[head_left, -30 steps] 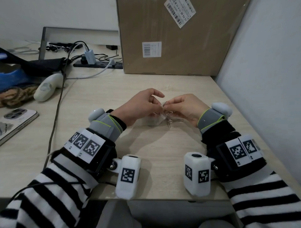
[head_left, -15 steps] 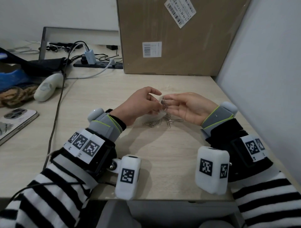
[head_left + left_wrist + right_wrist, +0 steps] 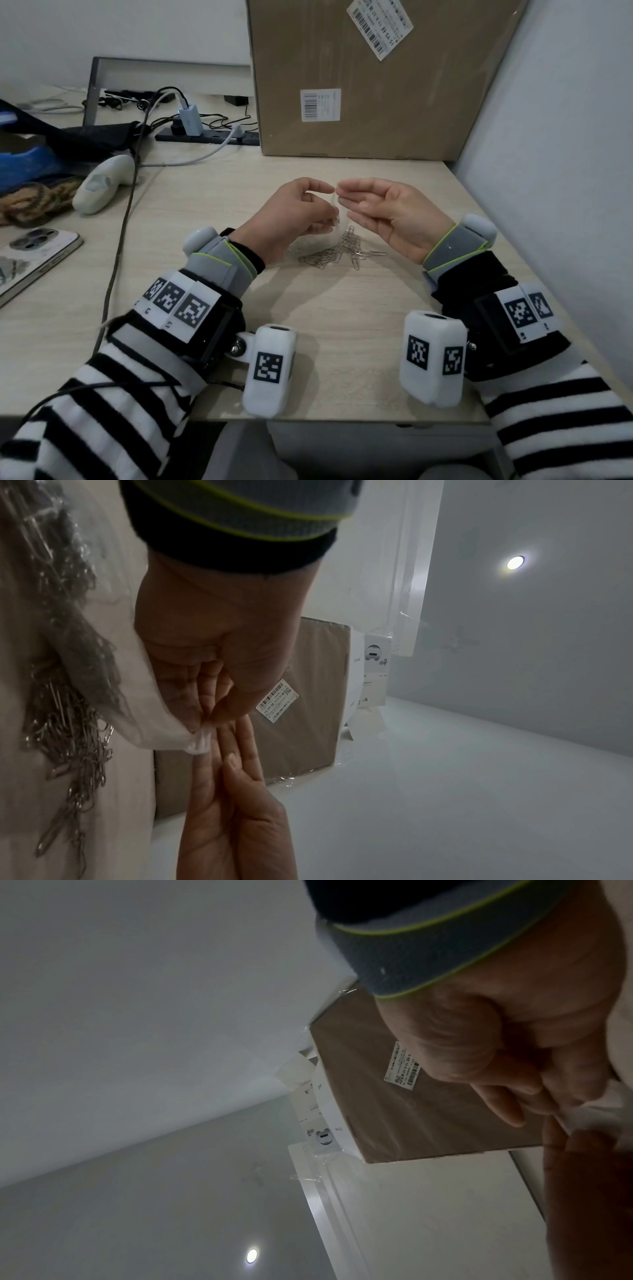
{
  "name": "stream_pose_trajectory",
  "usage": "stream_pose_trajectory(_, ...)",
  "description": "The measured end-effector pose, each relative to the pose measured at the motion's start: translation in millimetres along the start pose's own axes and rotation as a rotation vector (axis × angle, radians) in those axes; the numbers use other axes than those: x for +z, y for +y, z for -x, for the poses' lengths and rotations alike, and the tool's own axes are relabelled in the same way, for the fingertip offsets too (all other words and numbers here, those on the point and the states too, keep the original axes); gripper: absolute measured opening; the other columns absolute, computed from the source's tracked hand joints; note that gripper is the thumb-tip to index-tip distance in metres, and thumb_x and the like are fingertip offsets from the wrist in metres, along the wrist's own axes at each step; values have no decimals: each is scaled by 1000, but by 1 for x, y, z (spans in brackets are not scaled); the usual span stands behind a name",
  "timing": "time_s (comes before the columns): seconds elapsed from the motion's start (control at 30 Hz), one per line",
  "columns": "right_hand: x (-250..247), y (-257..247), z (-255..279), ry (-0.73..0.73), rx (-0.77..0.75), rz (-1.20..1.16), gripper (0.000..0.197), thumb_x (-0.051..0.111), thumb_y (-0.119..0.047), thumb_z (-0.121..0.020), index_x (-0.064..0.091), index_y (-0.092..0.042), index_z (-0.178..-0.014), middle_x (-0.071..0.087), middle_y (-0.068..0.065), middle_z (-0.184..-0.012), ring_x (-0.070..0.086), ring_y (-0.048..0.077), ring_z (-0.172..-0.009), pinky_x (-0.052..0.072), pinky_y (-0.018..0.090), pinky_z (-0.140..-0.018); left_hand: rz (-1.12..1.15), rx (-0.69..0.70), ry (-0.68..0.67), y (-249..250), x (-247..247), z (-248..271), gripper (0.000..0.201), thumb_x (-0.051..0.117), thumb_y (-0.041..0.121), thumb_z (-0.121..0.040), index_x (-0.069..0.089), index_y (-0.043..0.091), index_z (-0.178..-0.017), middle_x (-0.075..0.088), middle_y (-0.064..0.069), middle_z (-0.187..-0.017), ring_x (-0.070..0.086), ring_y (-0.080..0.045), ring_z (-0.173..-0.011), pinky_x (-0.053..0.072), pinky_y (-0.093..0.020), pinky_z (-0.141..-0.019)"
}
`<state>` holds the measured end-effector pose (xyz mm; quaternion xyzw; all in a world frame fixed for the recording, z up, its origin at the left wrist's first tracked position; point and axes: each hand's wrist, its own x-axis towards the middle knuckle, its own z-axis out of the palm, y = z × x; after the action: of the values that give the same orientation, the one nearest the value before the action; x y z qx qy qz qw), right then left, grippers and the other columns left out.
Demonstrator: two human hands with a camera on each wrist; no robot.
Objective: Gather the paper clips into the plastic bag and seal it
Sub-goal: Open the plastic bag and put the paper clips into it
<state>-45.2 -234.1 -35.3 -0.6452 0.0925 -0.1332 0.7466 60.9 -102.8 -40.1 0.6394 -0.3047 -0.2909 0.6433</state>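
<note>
1. Left hand (image 3: 294,212) is curled, thumb and fingers pinching the top edge of the clear plastic bag (image 3: 164,723).
2. Right hand (image 3: 394,216) is palm up, fingers nearly straight, tips meeting the left hand's at the bag's edge.
3. Paper clips (image 3: 339,251) sit piled on the surface (image 3: 342,308) right below both hands; can't tell if any are in the bag.

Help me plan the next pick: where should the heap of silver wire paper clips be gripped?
Probably best: pinch the heap of silver wire paper clips at its tangled middle, from above right. They lie flat on the light wooden desk; the right hand is open, while the left hand pinches the clear plastic bag.
</note>
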Motion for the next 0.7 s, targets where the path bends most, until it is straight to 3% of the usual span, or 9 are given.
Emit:
stream_pose_trajectory(0.1,-1,-1,0,163,-31,52,20,50,4,-89,61,-12,-95,68,5,-95,67,11,-89,56,19,-76,-7,12,17,0,-1,-1,36,60,-4,-84,52,3,-118,64,-9,-72,61,-12,-62,51,-19,-57)
stream_pose_trajectory(0.17,-2,0,0,291,6,212,7,60,-9,-87,60,-17,-87,67,1,-84,65,9,-74,51,18,-60,-16,20,23,0,-2,-1,34,60,-4,-84,53,4,-116,64,-7,-71,61,-11,-61,50,-19,-56)
stream_pose_trajectory(0.3,-1,7,0,219,201,423,16,64,-29,-85,61,-13,-86,63,0,-73,56,8,-57,37,15,-41,-29,23,-4,1,-3,0,33,60,-3,-84,53,5,-115,63,-7,-71,60,-11,-61,50,-18,-56)
stream_pose_trajectory(0.5,15,4,-2,114,147,486,16,60,-19,-87,61,-18,-71,65,-8,-57,55,4,-54,35,19,-51,-67,-2,-80,9,-8,5,33,61,1,-86,53,5,-117,63,-7,-75,59,-11,-64,51,-18,-57)
stream_pose_trajectory(0.7,41,-35,-9,114,80,543,17,64,-23,-86,60,-19,-69,65,-1,-70,55,6,-61,40,19,-58,-174,-35,-22,52,-30,10,24,62,0,-84,54,10,-105,61,-5,-71,61,-6,-53,51,-16,-53)
